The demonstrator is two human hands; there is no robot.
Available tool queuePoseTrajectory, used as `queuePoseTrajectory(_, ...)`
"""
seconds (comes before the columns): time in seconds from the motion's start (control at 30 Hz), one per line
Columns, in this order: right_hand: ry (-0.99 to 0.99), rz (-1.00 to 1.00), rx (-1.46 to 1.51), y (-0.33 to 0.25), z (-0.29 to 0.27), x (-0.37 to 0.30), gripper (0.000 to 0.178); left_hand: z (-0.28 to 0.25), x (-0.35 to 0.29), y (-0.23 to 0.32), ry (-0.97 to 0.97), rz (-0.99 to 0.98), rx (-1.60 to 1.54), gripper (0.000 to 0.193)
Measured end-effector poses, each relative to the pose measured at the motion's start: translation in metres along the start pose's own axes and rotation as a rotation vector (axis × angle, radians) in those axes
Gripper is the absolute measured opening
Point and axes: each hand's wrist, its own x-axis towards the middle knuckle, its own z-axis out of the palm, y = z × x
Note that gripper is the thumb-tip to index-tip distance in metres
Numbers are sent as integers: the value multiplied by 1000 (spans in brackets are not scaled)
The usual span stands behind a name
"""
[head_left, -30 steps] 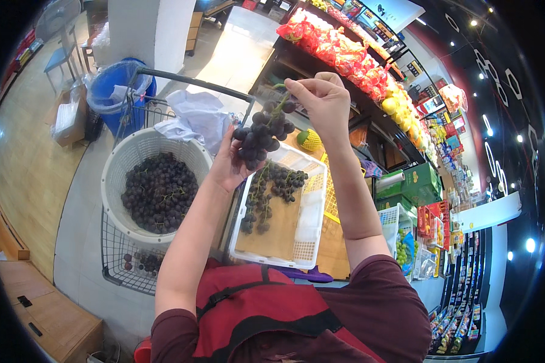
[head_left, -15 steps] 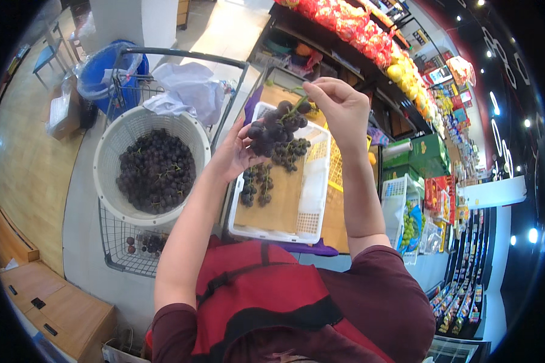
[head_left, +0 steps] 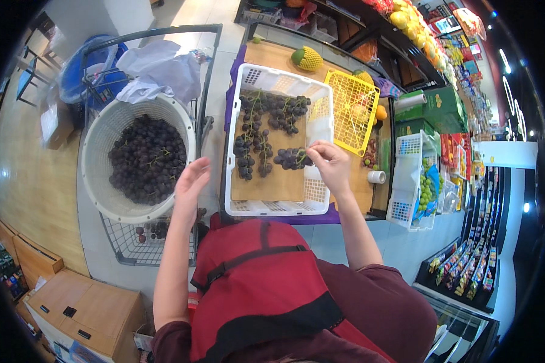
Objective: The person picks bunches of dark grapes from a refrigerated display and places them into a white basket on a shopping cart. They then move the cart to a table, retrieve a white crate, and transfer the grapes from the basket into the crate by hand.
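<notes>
Fig. Person in red apron sorting dark grapes at a shop counter, seen from the head cam. R hand (head_left: 328, 162) pinches the stem end of a small grape bunch (head_left: 292, 158), fingers narrowed on it, holding it low over the white crate (head_left: 321, 106) at the crate's right side, just above the brown card liner (head_left: 266, 175). L hand (head_left: 191, 181) is empty, palm open and fingers spread wide, hovering between the crate and the round white basket (head_left: 94, 151), touching neither as far as can be told. Doing this step well (judgement): keep the grip on the stem, not the berries; lower till the bunch rests on the liner before letting go; lay it beside, not on top of, the bunches already there, so nothing bruises or sheds; L hand could steady the crate edge. Counts: 1 bunch in hand; approx. 4–5 bunches lying in the crate, overlap makes the exact no. unclear; 1 basket heaped with grapes, too many to count, sitting in 1 wire trolley (head_left: 133, 242); 1 yellow crate (head_left: 352, 109) behind; 1 more white crate w/ green fruit (head_left: 427, 187) to the right; 1 pineapple-like fruit (head_left: 307, 58) at the far end of the counter.
</notes>
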Motion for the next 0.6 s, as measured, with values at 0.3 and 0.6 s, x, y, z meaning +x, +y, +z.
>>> queuePoseTrajectory(0.3, -165, 227, -5, 101, 2, -32, 15, -42, -50, 8, 233, 36, 57, 35)
queuePoseTrajectory(0.6, -332, 301, -81, 184, 31, 65, 23, -60, -56, 19, 475, 92, 46, 33)
